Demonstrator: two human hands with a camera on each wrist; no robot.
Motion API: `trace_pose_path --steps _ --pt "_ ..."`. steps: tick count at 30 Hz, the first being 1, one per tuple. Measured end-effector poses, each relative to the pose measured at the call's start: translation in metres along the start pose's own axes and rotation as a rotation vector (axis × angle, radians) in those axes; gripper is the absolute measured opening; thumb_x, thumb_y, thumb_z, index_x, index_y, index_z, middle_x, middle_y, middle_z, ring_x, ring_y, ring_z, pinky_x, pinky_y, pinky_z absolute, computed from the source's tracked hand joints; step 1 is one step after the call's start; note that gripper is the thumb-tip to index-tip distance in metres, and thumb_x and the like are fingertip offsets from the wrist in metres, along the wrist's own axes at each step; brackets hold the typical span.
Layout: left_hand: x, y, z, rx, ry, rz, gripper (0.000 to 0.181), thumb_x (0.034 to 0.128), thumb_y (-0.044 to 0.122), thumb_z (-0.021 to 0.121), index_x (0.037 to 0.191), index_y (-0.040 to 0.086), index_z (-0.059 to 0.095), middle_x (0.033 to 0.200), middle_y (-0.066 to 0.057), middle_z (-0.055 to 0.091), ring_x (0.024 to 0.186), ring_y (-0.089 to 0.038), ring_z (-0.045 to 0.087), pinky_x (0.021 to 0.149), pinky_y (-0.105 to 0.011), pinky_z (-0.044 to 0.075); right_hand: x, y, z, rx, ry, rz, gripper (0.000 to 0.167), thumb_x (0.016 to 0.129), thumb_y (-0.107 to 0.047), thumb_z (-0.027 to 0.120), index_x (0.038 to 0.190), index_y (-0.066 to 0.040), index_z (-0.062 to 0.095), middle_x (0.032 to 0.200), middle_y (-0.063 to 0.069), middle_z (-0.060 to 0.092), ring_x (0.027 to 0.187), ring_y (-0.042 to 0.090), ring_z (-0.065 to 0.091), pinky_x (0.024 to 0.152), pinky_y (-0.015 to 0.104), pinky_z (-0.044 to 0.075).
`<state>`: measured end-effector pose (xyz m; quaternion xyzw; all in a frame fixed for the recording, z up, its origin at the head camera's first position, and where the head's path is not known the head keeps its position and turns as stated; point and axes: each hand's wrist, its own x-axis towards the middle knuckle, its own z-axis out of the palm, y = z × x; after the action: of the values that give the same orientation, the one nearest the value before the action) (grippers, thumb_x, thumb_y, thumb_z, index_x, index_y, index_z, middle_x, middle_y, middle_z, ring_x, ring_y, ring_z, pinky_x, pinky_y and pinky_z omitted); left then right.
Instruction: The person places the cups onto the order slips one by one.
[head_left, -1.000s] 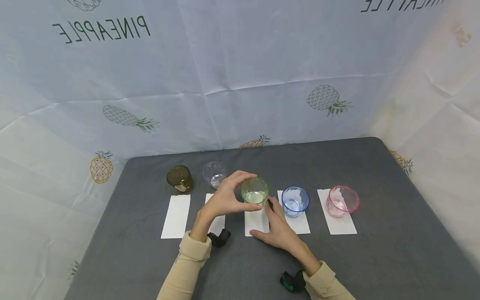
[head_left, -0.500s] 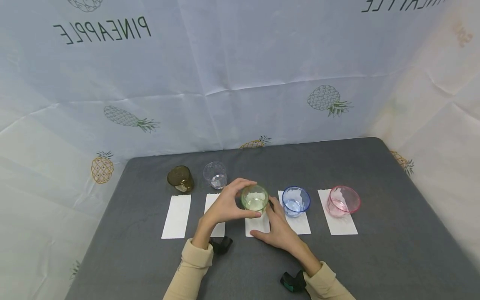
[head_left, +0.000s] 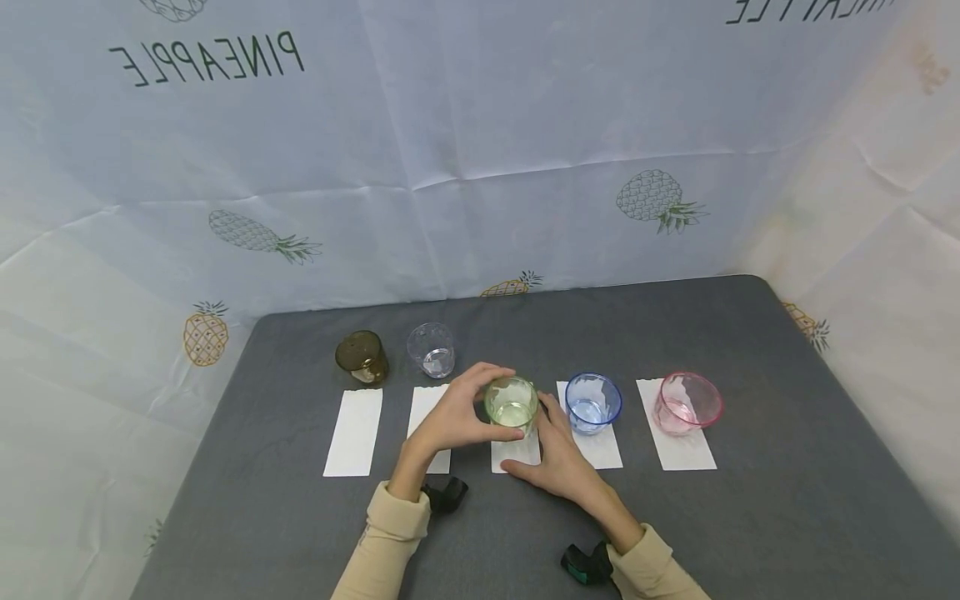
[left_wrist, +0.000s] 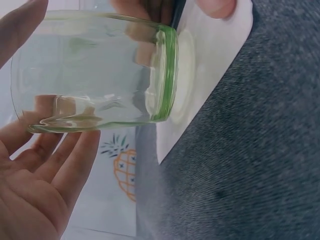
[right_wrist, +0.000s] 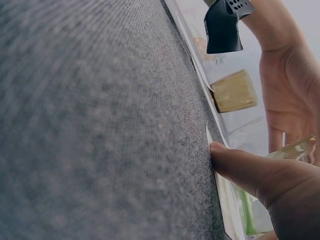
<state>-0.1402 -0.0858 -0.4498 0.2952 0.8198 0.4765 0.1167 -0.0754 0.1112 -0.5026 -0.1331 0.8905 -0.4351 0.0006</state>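
With fingers of the left hand (head_left: 453,418) grasping the green glass (head_left: 512,403), holds it just above the middle white paper (head_left: 517,453) on the table (head_left: 487,542); with the right hand (head_left: 559,465) loosely spread near the blue glass (head_left: 592,403), touches that paper's edge.

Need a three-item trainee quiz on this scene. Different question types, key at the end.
1. What does the left hand hold? A: pink glass. B: green glass. C: clear glass.
2. True or false: in the head view, the blue glass is to the right of the green glass.
3. Fill in: the thumb of the right hand touches the middle white ____.

Key: 1. B. 2. True. 3. Paper.
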Motion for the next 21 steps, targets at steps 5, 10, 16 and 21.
trace_pose_path --steps 5,10,16,21 --pt "0.0008 -0.0026 0.0023 0.006 -0.007 -0.019 0.080 0.0766 0.026 0.091 0.145 0.005 0.055 0.140 -0.009 0.056 0.132 -0.026 0.056 0.111 -0.051 0.050 0.0003 0.0004 0.0003 0.000 0.007 0.006 0.102 0.073 -0.028 0.093 0.153 0.004 0.039 0.154 0.029 0.036 0.145 0.049 0.035 0.116 0.069 0.034" --pt "0.0011 -0.0031 0.0036 0.018 -0.010 -0.016 0.080 0.0767 0.027 0.091 0.145 0.005 0.055 0.139 -0.009 0.056 0.132 -0.026 0.056 0.111 -0.051 0.050 -0.0001 -0.0007 0.0002 0.005 0.027 -0.011 0.101 0.072 -0.027 0.093 0.152 0.005 0.040 0.153 0.030 0.038 0.145 0.050 0.035 0.115 0.069 0.035" --pt "-0.0017 -0.0023 0.0036 0.094 -0.010 0.017 0.083 0.0780 0.031 0.089 0.148 0.007 0.052 0.142 -0.008 0.055 0.131 -0.025 0.056 0.109 -0.051 0.050 -0.0013 0.0006 0.0014 -0.013 0.070 -0.078 0.098 0.070 -0.024 0.094 0.148 0.006 0.043 0.148 0.033 0.041 0.139 0.053 0.039 0.109 0.072 0.038" --pt "-0.0029 -0.0020 0.0037 0.106 0.001 0.032 0.079 0.0798 0.031 0.088 0.146 0.006 0.053 0.141 -0.009 0.056 0.129 -0.025 0.057 0.106 -0.050 0.051 -0.0021 0.0004 0.0015 -0.015 0.060 -0.062 0.099 0.070 -0.025 0.093 0.149 0.006 0.043 0.149 0.034 0.040 0.140 0.053 0.038 0.110 0.072 0.037"
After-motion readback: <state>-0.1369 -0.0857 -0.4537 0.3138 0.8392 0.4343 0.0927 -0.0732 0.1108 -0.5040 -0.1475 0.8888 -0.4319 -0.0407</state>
